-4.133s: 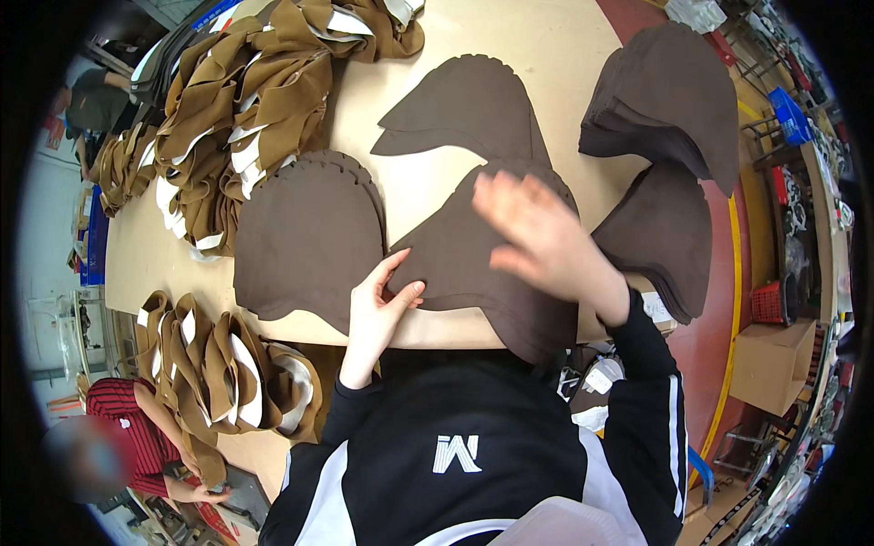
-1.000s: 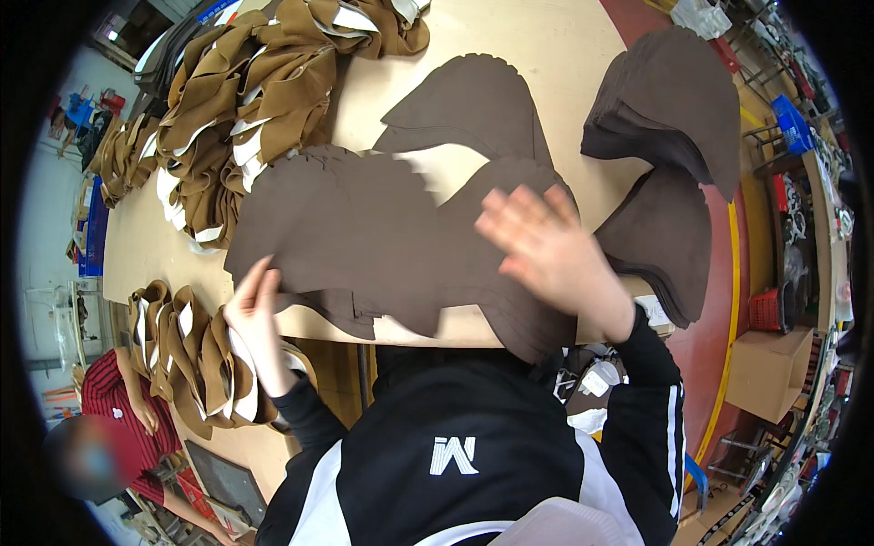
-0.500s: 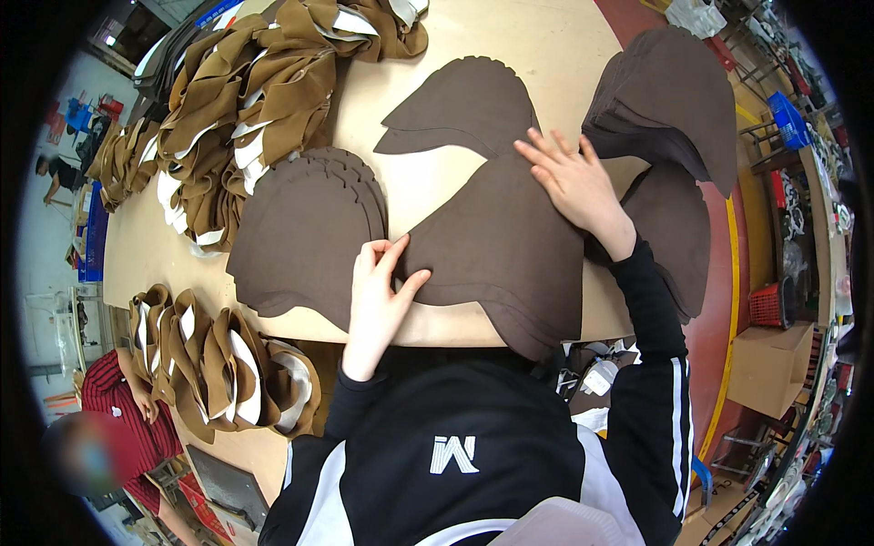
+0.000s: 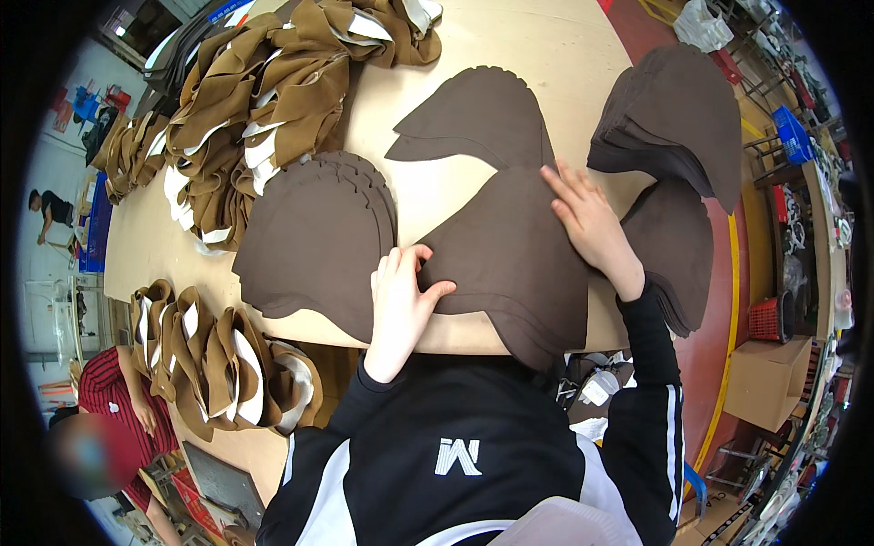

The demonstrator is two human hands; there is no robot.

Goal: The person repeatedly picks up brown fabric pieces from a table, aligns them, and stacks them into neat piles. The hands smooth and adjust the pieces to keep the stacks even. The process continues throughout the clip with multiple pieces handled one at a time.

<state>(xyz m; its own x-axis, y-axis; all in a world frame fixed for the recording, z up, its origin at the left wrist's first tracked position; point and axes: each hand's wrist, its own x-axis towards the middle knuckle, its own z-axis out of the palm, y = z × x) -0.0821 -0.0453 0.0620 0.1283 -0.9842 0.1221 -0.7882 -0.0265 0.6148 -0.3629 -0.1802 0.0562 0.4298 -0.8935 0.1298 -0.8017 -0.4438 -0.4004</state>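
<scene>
A dark brown cut panel (image 4: 523, 237) lies in front of me, on top of similar pieces whose edges show along its lower side. My right hand (image 4: 592, 223) rests on its upper right part, fingers stretched out. My left hand (image 4: 402, 300) is at its left edge, with index finger bent and thumb apart, the thumb over the panel. Left of that hand is a stack of dark brown panels (image 4: 314, 241) with notched, rounded tops. Beyond the middle panel lie more notched dark panels (image 4: 478, 114), partly covered by it.
Dark panel stacks (image 4: 674, 118) stand at the right side of the pale table (image 4: 537, 32). Brown pieces with white undersides (image 4: 291, 100) are heaped at the far left; more curled ones (image 4: 223, 364) sit at the near left. A person in a striped top (image 4: 114, 400) is at the lower left.
My right hand has slid slightly nearer over the panel, its fingers closer together. My left index finger has bent more. The whole view has shifted a little.
</scene>
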